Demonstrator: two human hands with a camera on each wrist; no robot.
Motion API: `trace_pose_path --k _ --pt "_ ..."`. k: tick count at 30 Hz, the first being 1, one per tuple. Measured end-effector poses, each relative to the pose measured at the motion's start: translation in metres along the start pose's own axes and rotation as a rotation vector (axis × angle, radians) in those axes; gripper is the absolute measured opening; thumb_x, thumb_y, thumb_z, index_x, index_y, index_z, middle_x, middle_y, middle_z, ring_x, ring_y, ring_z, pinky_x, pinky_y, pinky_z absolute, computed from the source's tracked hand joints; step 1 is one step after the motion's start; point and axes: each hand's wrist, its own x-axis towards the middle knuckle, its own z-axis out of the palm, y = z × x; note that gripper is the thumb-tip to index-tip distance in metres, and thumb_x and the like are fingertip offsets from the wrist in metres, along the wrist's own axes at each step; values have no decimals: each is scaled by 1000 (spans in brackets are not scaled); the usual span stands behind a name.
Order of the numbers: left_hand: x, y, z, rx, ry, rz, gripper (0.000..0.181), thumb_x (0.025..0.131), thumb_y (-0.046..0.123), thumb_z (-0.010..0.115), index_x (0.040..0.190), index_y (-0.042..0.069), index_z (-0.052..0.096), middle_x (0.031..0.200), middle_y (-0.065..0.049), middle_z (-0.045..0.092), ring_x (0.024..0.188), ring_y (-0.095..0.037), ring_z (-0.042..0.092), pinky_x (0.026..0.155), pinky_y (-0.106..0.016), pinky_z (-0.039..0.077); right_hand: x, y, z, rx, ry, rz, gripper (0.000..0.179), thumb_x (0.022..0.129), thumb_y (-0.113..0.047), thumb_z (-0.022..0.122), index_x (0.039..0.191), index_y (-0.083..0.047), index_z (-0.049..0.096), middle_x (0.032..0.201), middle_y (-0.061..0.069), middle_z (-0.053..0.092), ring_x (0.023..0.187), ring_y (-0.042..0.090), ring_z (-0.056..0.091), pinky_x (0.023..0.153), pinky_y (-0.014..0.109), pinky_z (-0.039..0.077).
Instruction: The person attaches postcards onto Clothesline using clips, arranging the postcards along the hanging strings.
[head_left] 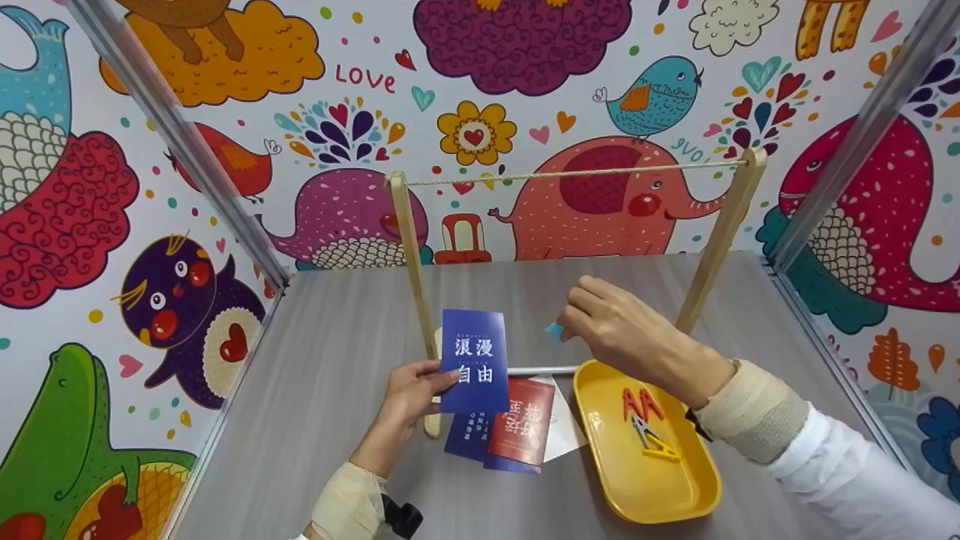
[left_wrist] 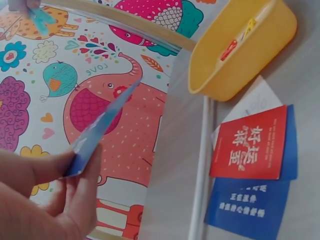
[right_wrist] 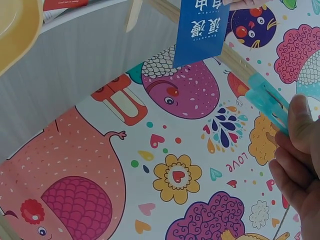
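Observation:
My left hand [head_left: 411, 391] pinches a blue card [head_left: 480, 341] with white characters by its left edge, thumb on the front. In the left wrist view the card [left_wrist: 102, 125] appears nearly edge-on. Right of it, my right hand [head_left: 626, 326] is raised and grips a turquoise clothespin [head_left: 554, 332] between thumb and fingers. The right wrist view shows that clothespin [right_wrist: 265, 100] plainly, pointing away from the fingertips. Above and behind both hands, a thin rope [head_left: 570, 174] runs between two wooden posts. Nothing hangs from the visible rope.
A yellow tray [head_left: 611, 487] at the right holds red clothespins [head_left: 643, 403] and a yellow one [head_left: 664, 448], among others. Left of it lie a red card [head_left: 517, 439], blue cards [head_left: 466, 439] and a white sheet [head_left: 564, 431]. A pale bar [head_left: 540, 370] crosses the table behind them.

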Motion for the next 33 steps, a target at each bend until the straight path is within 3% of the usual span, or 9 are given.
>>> trace_pose_path --k 5,9,21,33 --pt "1 8 -4 7 5 -4 36 91 6 71 122 -10 62 97 -13 75 78 -17 69 73 -37 63 8 5 0 1 10 5 25 74 -11 87 88 -5 67 80 5 63 75 16 49 67 23 53" --pt "1 14 -4 41 12 -2 34 92 7 71 121 -9 64 98 -14 75 81 -17 70 76 -38 63 15 8 -3 54 13 59 20 78 -11 84 88 -5 68 81 5 63 77 16 51 68 24 53" --pt "1 34 -7 96 29 2 32 92 11 72 120 -4 66 102 -16 76 85 -21 74 79 -39 63 38 18 -12 140 -58 177 14 84 -13 80 92 -7 70 89 5 68 86 18 59 76 26 59" --pt "12 44 -10 105 34 -21 34 92 14 72 123 -1 67 110 -17 74 91 -21 72 80 -37 62 62 26 -17 344 -13 269 8 86 -8 77 90 -2 73 86 9 66 85 21 56 71 28 55"
